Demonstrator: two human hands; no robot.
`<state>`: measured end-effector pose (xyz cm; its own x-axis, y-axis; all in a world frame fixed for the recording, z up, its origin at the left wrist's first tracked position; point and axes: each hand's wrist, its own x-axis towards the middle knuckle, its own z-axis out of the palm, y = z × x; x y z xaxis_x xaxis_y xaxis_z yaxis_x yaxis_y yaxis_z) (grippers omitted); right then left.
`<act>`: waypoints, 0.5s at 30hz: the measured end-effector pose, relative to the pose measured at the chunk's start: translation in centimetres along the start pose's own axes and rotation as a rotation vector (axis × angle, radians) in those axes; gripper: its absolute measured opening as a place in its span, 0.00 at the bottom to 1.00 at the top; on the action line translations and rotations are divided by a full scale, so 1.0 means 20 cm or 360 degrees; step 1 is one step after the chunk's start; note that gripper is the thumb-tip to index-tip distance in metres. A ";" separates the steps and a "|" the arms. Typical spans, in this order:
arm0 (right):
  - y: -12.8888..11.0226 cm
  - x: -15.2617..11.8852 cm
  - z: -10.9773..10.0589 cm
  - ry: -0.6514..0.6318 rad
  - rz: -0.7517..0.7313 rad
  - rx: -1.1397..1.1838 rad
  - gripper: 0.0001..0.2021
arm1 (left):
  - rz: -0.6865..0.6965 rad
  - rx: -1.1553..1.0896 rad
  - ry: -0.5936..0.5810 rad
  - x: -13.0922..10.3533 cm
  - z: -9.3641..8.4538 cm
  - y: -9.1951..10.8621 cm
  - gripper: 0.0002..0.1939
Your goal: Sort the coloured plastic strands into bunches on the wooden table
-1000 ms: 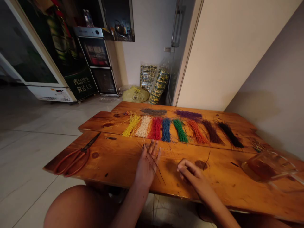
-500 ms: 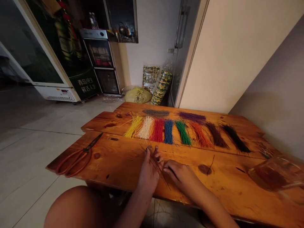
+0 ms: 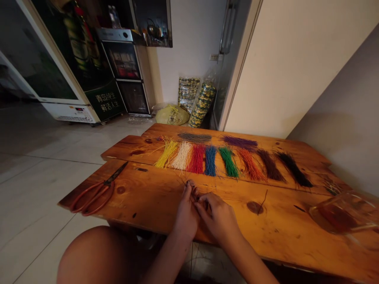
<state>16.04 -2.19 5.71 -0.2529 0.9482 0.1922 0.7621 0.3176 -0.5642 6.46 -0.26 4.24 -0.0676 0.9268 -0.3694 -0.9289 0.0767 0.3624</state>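
Over the table's near edge, my left hand is closed around a few thin brown strands, whose ends stick out past the fingertips. My right hand meets it from the right, thumb and fingers pinched at the same strands; the exact grip point is hidden. Beyond the hands lies a row of strand bundles: yellow, white, red, blue, green, orange, brown and black.
Red-handled scissors lie at the left of the wooden table. Grey and purple bundles lie behind the row. A single dark strand rests right of my hands. A clear vessel with amber liquid is at the right.
My right hand has moved up and left onto the strands at my left hand's fingers. The strand ends that trailed below the left hand no longer show.
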 end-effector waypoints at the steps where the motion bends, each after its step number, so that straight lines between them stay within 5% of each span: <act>1: -0.01 0.01 0.01 0.0002 0.0036 -0.0010 0.07 | 0.0000 -0.0001 0.0013 0.00 0.00 0.00 0.04; 7: -0.03 0.03 0.01 0.0016 0.0127 -0.0069 0.06 | 0.0053 0.0025 0.0047 0.02 -0.03 -0.02 0.06; 15: 0.03 0.03 0.00 0.0061 0.0155 0.0486 0.08 | 0.0117 0.0028 -0.0018 0.00 0.01 -0.02 0.06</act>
<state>16.30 -1.44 5.48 -0.1604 0.9752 0.1523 0.5662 0.2173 -0.7951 6.81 -0.23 4.21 -0.1313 0.9343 -0.3315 -0.9150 0.0145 0.4032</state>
